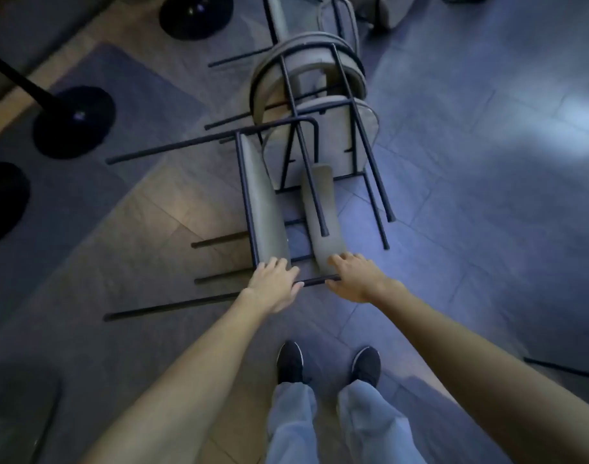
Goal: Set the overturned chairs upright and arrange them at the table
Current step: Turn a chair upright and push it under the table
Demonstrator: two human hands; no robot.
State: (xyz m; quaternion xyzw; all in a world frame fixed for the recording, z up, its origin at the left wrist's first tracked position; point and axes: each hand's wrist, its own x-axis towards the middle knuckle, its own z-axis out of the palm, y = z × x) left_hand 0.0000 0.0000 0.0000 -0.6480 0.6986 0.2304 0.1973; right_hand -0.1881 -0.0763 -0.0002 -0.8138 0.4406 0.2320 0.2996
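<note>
Several grey padded chairs with thin black metal legs lie tipped over in a tangle on the tiled floor ahead of me. The nearest overturned chair [268,209] lies on its side with its legs pointing left. My left hand [275,283] grips the near corner of its black frame beside the seat. My right hand [355,274] grips the same frame bar at the end of the curved grey backrest [321,216]. A second overturned chair [323,128] lies behind it, legs pointing toward me and crossing the first chair. Parts of more chairs [336,15] show at the top.
Black round table bases [74,122] [196,15] [2,202] stand on the left, one with a slanting black post. My two feet in dark shoes [326,365] stand just behind the chair. Open tiled floor spreads to the right. A thin black bar [561,366] shows at the right edge.
</note>
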